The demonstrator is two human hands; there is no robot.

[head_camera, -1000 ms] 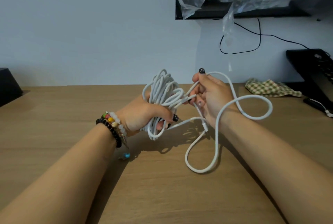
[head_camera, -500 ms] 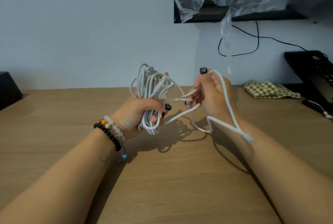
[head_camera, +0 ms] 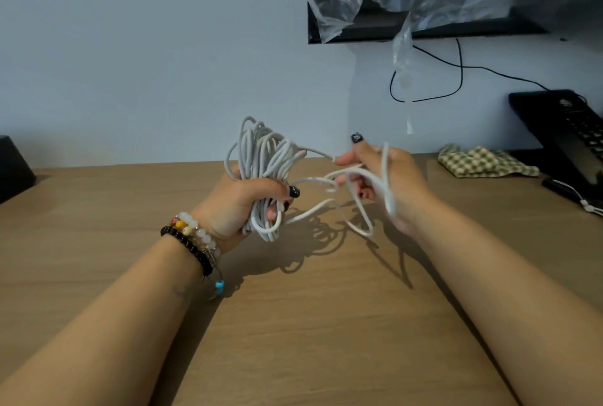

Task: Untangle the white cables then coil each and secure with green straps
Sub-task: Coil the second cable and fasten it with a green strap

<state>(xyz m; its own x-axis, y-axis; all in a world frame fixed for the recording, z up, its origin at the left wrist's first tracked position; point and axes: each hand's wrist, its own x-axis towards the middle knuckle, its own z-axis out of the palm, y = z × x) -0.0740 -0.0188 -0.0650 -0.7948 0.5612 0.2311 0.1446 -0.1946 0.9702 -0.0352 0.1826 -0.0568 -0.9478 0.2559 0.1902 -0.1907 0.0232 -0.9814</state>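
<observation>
**Bundle anchored in one hand, loose run worked by the other**

The wooden table (head_camera: 293, 324) lies below both hands, which are raised off it, probably so the cable can hang free and show where it crosses. The white cable bundle (head_camera: 261, 157) stands upright in the left hand (head_camera: 238, 210), whose fingers are wrapped tight round its lower half; loops rise above the fist and a few hang below it. Holding the mass in one fist likely keeps the finished turns from spilling while the rest is sorted. From the bundle, loose strands (head_camera: 313, 210) run to the right hand (head_camera: 388, 183) just beside it. That hand is curled, pinching a strand, with another length draped over its back; blur hides the exact grip. No green strap is in view.
</observation>
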